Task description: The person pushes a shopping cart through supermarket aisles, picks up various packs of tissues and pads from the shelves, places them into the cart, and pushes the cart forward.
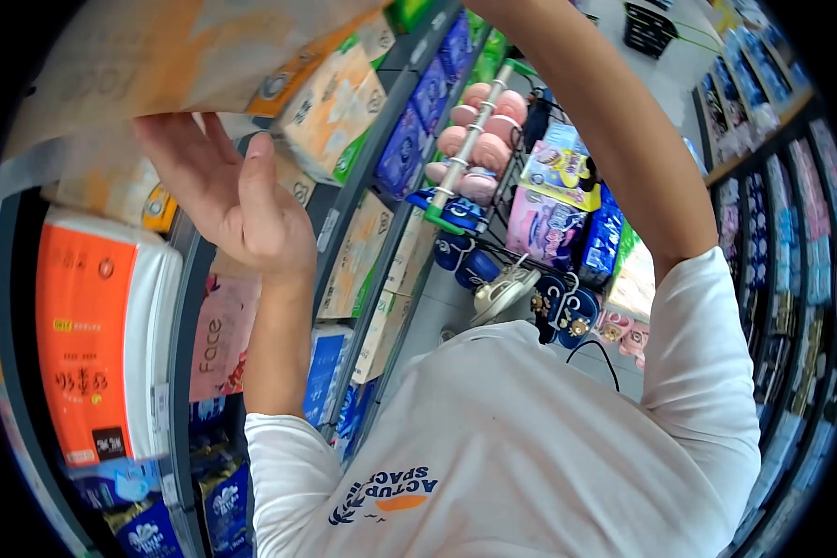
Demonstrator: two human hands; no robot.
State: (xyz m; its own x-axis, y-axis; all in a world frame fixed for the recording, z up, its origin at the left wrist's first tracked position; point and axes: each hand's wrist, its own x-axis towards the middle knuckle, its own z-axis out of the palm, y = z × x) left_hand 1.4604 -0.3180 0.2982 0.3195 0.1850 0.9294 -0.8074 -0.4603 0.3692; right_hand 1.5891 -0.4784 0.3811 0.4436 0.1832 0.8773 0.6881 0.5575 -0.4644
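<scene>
A large tissue pack (186, 60), beige and orange with clear wrap, is close to the camera at the upper left, blurred and cut off by the view's top. My left hand (228, 191) supports it from below, with the palm showing, the thumb apart and the fingertips hidden behind the pack. My right arm (614, 112) reaches up past the top edge, so the right hand is out of sight. Similar orange-and-beige tissue packs (333, 112) sit on the shelf just behind my left hand.
Shelves on the left hold an orange tissue pack (93, 344), a pink "Face" pack (221, 339) and blue packs. A cart with a green-ended handle (474, 144), hung with slippers, holds several packages (553, 219). Another stocked shelf (772, 279) lines the right; a black basket (649, 30) is farther off.
</scene>
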